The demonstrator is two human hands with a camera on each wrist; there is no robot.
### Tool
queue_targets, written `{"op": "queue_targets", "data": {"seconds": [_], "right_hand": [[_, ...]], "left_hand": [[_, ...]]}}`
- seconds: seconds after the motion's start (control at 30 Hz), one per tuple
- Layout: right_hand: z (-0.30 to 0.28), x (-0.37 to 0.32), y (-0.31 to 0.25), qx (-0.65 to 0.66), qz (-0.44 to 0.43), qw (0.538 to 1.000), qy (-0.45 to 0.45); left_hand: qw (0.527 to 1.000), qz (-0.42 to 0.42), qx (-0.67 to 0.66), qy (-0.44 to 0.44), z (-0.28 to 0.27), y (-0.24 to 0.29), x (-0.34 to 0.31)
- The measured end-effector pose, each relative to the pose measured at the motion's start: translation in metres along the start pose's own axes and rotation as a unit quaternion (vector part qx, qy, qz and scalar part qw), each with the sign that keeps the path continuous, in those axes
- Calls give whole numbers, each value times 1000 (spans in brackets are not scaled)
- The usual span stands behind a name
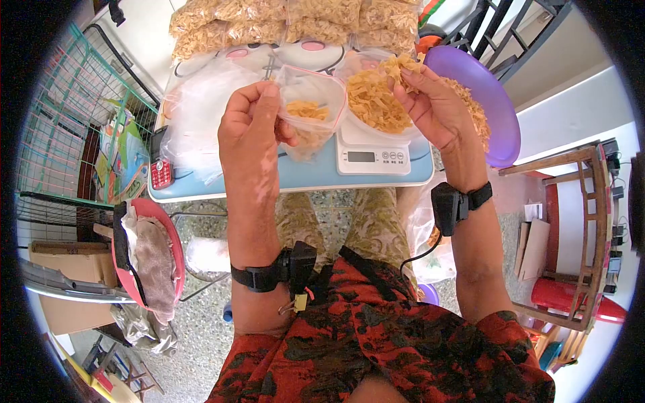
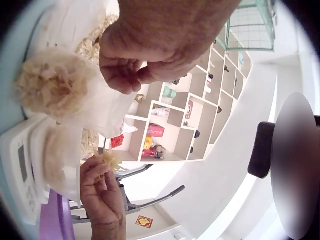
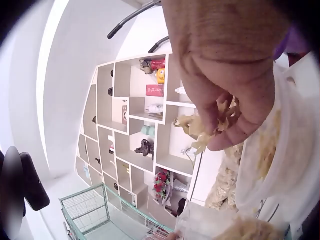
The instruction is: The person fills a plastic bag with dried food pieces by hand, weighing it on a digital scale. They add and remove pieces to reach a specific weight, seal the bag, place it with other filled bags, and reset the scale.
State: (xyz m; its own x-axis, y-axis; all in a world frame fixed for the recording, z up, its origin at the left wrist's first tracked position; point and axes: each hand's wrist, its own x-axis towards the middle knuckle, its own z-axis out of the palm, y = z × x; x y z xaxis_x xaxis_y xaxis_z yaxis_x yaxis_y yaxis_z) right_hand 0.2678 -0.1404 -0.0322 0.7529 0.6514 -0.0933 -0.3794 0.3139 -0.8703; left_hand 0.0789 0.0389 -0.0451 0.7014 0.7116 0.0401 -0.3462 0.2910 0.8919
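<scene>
Step in hand, as I read it: portioning dry chips into a small zip bag. The left hand pinches the bag's rim btwn thumb and fingertips and holds it up over the near edge of the surface, mouth part open, a few chips already inside. The right hand has its fingers curled round a pinch of chips, raised just right of the bag and above the heap on the scale.

Next move, prob.: bring the pinch across to the bag mouth. That needs the mouth spread wider, as it sags w/ only one side held, so bits could spill.

Around: purple plate w/ more chips at far right, filled bags stacked at the back, loose clear bags and a red phone at left, green wire cart beyond. Nothing sits btwn the hands; the scale heap lies just under the path.
</scene>
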Motion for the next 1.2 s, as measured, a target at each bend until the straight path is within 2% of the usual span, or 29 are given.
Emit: {"op": "queue_targets", "data": {"seconds": [0.17,0.37,0.4,0.47,0.57,0.67,0.77,0.97,1.07,1.2], "right_hand": [[0,2,2,-8,-11,1000,-2],[49,-17,-10,-78,-110,990,-44],[57,-18,-10,-130,-134,981,-52],[71,-21,-7,-232,-181,953,-70],[92,-23,3,-363,-181,912,-71],[94,-21,20,-516,-276,808,-72],[91,-15,29,-532,-280,793,-103],[100,-19,23,-630,-198,738,-138],[105,-19,20,-649,-199,717,-156],[99,-15,26,-614,-200,747,-162]], "left_hand": [[1000,-8,5,-6,0,0,0],[1000,-16,6,-9,4,0,-1],[1000,-17,5,-10,5,0,-1],[1000,-23,9,-2,8,0,-1],[1000,-24,1,6,11,2,-2],[1000,-20,-10,9,9,2,-2],[1000,-16,-17,6,5,0,-2],[1000,-19,-11,-10,4,1,-3],[1000,-21,-12,-9,0,-1,-2],[1000,-22,12,4,-5,-1,-1]]}}
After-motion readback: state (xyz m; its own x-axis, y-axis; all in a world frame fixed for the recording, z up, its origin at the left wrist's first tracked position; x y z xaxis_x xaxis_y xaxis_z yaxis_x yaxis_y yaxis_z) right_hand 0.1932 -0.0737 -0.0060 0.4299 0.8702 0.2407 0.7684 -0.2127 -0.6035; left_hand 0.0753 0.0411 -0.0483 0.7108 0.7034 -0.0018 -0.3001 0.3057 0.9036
